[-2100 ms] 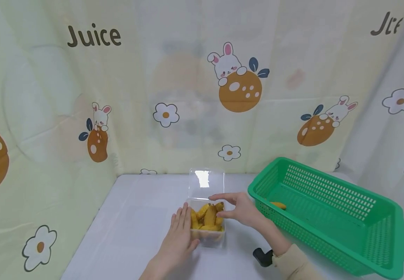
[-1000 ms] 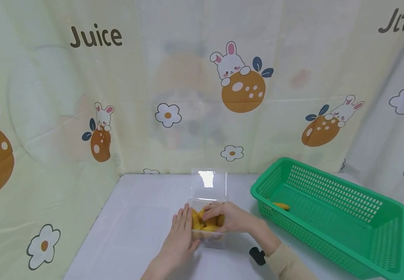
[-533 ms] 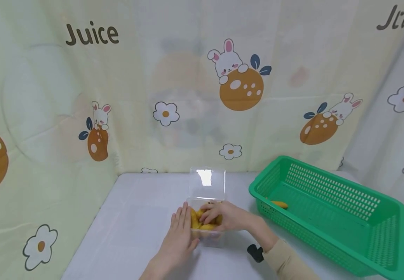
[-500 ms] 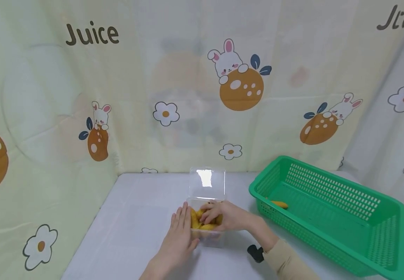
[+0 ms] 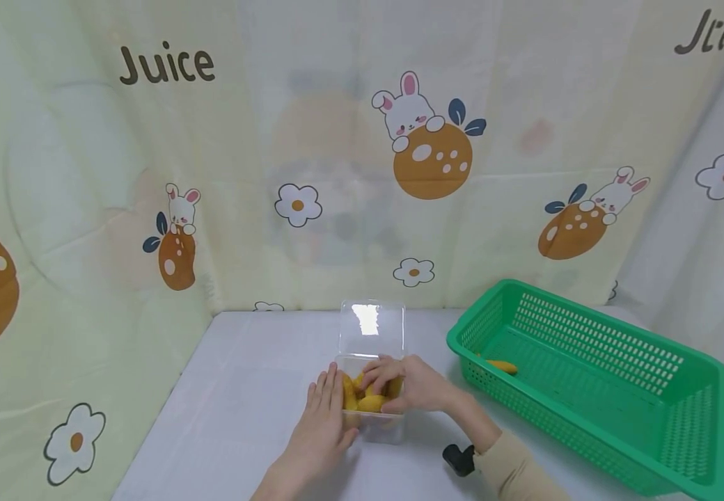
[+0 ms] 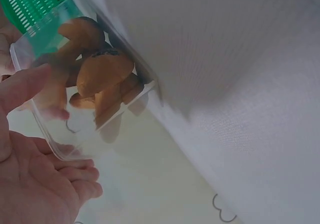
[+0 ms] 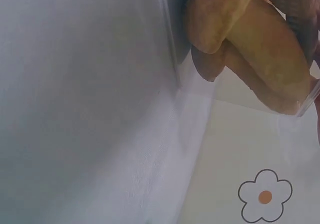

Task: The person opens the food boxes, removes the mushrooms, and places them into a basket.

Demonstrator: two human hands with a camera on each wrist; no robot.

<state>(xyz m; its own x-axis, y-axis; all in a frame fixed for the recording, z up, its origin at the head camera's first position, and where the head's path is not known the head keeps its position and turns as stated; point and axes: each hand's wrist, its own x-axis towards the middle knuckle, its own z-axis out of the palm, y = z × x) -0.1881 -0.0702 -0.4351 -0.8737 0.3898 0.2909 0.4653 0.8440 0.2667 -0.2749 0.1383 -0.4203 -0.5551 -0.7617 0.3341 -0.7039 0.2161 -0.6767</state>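
Several small yellow bananas [image 5: 372,403] fill a clear plastic box [image 5: 382,430] whose transparent lid [image 5: 368,330] stands raised at the back. My left hand [image 5: 317,417] lies along the box's left side, fingers straight against the wall and thumb near the front corner. In the left wrist view, the thumb [image 6: 25,87] overlaps the box wall. My right hand [image 5: 415,386] reaches over the right rim, its fingers curled around a banana inside, which they mostly cover. Through the wall in the right wrist view, bananas [image 7: 270,49] lie crossed over one another.
A large green perforated basket [image 5: 594,410] stands to the right, with a yellow banana [image 5: 502,366] by its left end. A black device [image 5: 459,459] is at my right wrist. The white table [image 5: 243,390] meets a printed curtain [image 5: 337,139] at the back.
My right hand has moved from above the right rim down into the box, onto the bananas, and has just lifted slightly. The bananas there have shifted. My left hand stays put.
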